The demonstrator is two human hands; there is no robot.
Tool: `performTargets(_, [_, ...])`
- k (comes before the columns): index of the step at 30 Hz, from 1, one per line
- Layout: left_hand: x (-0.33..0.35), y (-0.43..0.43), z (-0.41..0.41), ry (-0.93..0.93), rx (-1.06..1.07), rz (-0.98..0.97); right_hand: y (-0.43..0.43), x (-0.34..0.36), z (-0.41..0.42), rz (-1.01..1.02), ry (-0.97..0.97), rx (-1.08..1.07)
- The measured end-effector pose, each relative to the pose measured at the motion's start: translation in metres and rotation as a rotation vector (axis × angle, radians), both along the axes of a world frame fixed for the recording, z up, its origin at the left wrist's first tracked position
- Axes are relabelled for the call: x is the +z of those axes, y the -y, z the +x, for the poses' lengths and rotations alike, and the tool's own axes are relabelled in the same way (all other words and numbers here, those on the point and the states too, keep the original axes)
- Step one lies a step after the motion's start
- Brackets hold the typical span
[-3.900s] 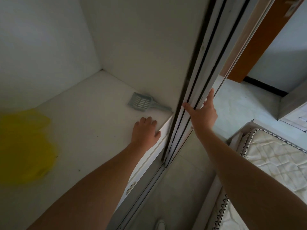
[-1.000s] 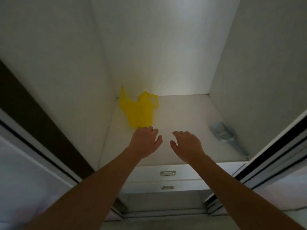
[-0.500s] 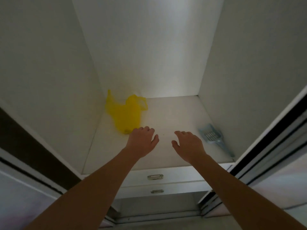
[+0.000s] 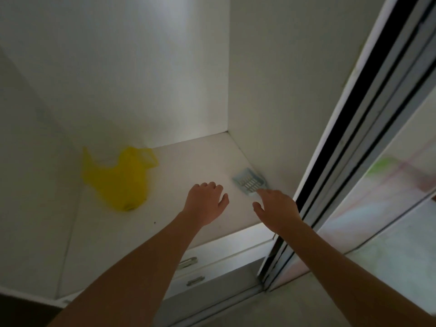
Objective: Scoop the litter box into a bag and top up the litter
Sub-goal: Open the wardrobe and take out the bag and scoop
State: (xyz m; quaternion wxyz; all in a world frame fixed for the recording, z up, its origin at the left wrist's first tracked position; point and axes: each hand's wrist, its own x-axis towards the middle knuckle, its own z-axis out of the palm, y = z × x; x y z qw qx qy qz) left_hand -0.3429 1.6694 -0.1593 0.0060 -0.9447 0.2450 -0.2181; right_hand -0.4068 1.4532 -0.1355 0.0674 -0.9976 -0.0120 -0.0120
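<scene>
now right hand [image 4: 277, 207] at scoop [image 4: 250, 181] — fingers [image 4: 266, 192] loosely apart, gripping nothing; left hand [image 4: 205, 201] likewise; yellow bag [image 4: 118, 180] left

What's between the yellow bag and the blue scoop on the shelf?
Head view: only the left hand, fingers open, over bare white shelf, sits between the yellow bag and the blue scoop.

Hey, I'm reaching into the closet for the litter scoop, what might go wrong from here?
The litter scoop lies tight against the right wall, so the right hand may shove it deeper instead of gripping it. The sliding door edge stands close beside that forearm and might get bumped. The yellow plastic bag lies far left, beyond the open left hand, easily forgotten.
</scene>
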Motion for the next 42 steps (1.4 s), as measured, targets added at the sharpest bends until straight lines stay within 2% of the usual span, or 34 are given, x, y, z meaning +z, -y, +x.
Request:
performTargets(16, [-0.011,-0.020,0.018,-0.001,-0.007,-0.020,-0.037,-0.013,0.024,-0.051,0.022,-0.038])
performTargets(28, [-0.033,-0.031,0.025,-0.040,-0.106,-0.107,-0.020,-0.061,0.034,-0.032,-0.099,-0.339])
performTargets(33, [-0.036,-0.044,0.032,-0.058,-0.090,-0.101,-0.019,-0.065,0.036,-0.033,-0.067,-0.370])
performTargets(42, [-0.039,-0.071,0.032,-0.066,-0.061,-0.083,-0.031,-0.068,0.044,0.144,-0.086,-0.394])
